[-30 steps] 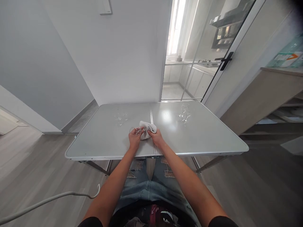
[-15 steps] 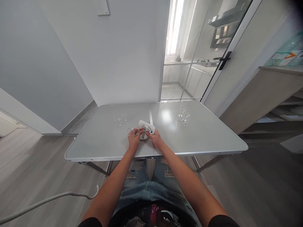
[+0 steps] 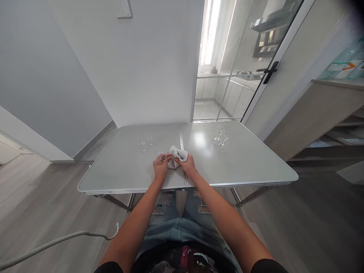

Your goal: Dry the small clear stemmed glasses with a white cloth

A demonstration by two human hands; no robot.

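Above the near middle of the folding table (image 3: 127, 170), my left hand (image 3: 160, 167) is closed around a clear stemmed glass (image 3: 162, 156), which lies tilted on its side with its bowl to the left. A white cloth (image 3: 174, 161) is gripped by my right hand (image 3: 188, 165). The cloth is bunched around the right end of the glass, so the foot is hidden. My two hands are close together, with the cloth between them.
Small clear glasses (image 3: 144, 143) stand on the table's left half, and more stemmed glasses (image 3: 221, 138) on the right half. A wall rises behind the table, beside a glass door (image 3: 233, 68). At the right is a shelf unit (image 3: 318, 113); a white cable (image 3: 71, 236) hangs at lower left.
The cloth has shifted and folded slightly to the right with my right hand. My left hand keeps its hold on the glass in nearly the same place.
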